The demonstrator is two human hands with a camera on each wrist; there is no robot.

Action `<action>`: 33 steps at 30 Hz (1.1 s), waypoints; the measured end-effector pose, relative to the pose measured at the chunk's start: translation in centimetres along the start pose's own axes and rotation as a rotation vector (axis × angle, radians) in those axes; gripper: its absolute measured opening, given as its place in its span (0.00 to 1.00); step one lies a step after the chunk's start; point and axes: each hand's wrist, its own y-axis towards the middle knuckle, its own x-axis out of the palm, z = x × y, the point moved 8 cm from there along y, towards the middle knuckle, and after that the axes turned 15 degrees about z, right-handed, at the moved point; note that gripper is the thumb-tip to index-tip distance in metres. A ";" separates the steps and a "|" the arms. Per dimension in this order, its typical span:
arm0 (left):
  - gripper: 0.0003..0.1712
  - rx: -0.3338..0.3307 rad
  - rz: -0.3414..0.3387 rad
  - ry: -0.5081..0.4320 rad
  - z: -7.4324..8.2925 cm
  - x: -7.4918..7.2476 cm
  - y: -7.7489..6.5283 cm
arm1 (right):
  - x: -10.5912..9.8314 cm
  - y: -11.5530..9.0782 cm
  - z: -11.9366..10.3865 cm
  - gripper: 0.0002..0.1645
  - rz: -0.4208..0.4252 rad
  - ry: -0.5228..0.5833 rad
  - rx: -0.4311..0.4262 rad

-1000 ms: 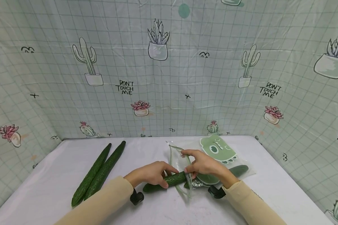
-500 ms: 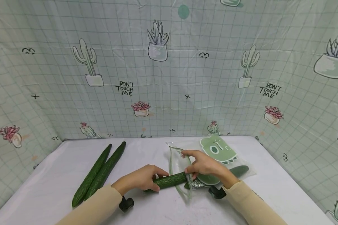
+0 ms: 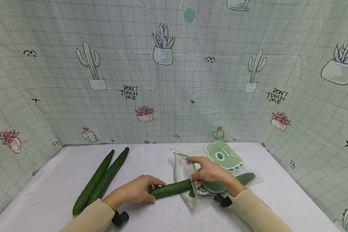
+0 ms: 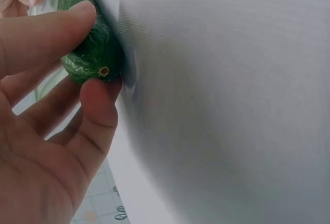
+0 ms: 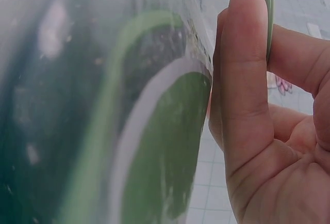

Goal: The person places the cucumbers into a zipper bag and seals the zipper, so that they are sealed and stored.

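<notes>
My left hand [image 3: 137,189] holds the near end of a dark green cucumber [image 3: 170,190], its thumb on one side and fingers at the end, as the left wrist view also shows with the cucumber's tip [image 4: 95,59]. The cucumber's far end goes into the mouth of a clear zip bag [image 3: 224,156] with a green cartoon print. My right hand [image 3: 210,171] pinches the bag's green-edged opening and keeps it apart. Inside the bag lies another cucumber [image 3: 246,178]. In the right wrist view, the fingers [image 5: 247,74] grip the bag's edge beside its printed plastic [image 5: 165,146].
Two long cucumbers [image 3: 108,178] lie side by side at the left of the white table [image 3: 150,161]. A patterned curtain [image 3: 174,80] hangs behind and along both sides. A crinkled silvery patch [image 3: 203,192] shows by the bag's mouth.
My left hand has slid left along the cucumber, from near its middle to its near end. The right hand and the bag have hardly moved.
</notes>
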 end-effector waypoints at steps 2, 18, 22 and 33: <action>0.30 0.001 0.002 -0.003 0.0 0.0 0.0 | 0.0 0.0 0.0 0.44 0.001 0.001 0.000; 0.28 0.074 0.060 -0.027 1.2 -0.2 0.8 | 0.1 0.0 0.1 0.43 0.001 0.003 -0.015; 0.27 0.093 0.079 -0.013 1.7 0.2 1.7 | 0.1 0.0 0.2 0.43 0.001 0.004 -0.009; 0.24 0.094 0.082 -0.009 2.8 1.7 4.3 | -0.3 0.2 0.0 0.44 0.015 0.002 -0.017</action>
